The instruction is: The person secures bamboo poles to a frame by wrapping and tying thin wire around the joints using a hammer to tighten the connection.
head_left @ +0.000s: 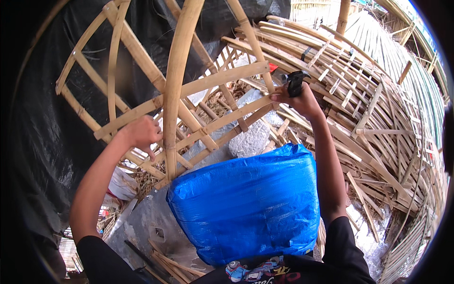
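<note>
A bamboo frame of crossed poles and split slats stands in front of me, with curved strips at its far left. My right hand is closed around a hammer with a black grip, its metal head up. The fingertips of that hand touch the right end of a bamboo slat on the frame. On the frame's left side, my left hand has its fingers curled and its thumb pointing down, close to the lower slats. Whatever it may grip is hidden.
A bulky bundle wrapped in blue tarp is right in front of my body. Stacked bamboo slats fill the right side. Black sheeting hangs at left. A pale rounded lump lies behind the frame, and loose strips lie near my left arm.
</note>
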{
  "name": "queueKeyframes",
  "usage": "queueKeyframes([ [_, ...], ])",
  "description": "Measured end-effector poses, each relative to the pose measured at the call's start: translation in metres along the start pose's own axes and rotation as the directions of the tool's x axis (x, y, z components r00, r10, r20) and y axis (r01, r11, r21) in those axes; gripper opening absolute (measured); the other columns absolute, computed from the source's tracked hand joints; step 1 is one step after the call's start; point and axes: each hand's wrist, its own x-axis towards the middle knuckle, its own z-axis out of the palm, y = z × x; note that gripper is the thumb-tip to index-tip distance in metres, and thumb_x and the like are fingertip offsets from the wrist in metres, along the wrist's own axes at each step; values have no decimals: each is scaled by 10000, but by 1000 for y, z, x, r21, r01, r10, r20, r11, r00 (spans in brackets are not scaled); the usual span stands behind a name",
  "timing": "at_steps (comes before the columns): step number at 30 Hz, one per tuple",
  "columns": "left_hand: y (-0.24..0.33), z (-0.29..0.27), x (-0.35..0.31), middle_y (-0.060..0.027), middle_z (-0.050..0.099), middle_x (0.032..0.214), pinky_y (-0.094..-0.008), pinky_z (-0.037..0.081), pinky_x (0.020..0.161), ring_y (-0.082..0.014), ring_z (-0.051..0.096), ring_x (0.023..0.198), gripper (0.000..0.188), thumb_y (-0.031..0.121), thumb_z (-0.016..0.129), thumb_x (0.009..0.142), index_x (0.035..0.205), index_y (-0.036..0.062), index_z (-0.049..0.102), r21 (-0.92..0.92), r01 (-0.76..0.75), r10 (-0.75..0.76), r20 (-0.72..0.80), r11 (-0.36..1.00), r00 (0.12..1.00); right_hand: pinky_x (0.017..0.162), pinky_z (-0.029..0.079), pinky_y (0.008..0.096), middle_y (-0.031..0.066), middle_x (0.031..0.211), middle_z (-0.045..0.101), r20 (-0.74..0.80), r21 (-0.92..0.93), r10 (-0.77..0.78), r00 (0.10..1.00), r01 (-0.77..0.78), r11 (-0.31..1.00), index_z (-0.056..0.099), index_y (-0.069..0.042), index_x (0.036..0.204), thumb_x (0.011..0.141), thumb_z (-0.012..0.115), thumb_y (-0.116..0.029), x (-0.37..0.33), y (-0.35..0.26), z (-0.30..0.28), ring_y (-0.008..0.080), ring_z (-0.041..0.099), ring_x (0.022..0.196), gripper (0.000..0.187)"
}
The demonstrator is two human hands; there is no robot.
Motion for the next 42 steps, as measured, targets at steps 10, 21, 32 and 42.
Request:
queueKeyframes([
  [10, -33, 12, 36, -95, 628, 891, -396, 448, 882, -272, 599, 906, 873, 673, 844, 328, 909, 46, 669, -115, 74, -57, 141, 991, 988, 564, 369, 242, -82, 651, 466, -105, -12, 108, 989, -110, 994, 551, -93, 697, 710, 920, -266, -11, 66, 23, 45, 427, 612, 408],
  [21, -53, 55, 76, -112, 636, 957, -398, 458, 972, -298, 575, 1052, 870, 564, 908, 254, 878, 12, 655, -217, 205, -173, 158, 954, 972, 468, 405, 253, -21, 602, 551, -146, 31, 296, 944, -295, 955, 546, -94, 719, 724, 906, -293, -11, 119, 49, 78, 524, 498, 411],
  [32, -58, 90, 97, -157, 626, 1031, -418, 442, 983, -351, 579, 1084, 920, 578, 924, 267, 931, -9, 677, -342, 387, -273, 337, 856, 901, 531, 406, 284, -23, 673, 569, -131, -93, 412, 902, -425, 900, 585, -79, 722, 690, 907, -322, 3, 149, 51, 86, 508, 567, 405],
  [42, -63, 112, 62, -122, 622, 1028, -404, 455, 990, -327, 557, 1099, 821, 436, 932, 226, 866, -12, 678, -199, 415, -340, 324, 888, 883, 531, 488, 278, 53, 684, 672, -35, -49, 557, 830, -558, 829, 671, -42, 746, 685, 917, -343, -36, 122, 107, 116, 618, 558, 394],
])
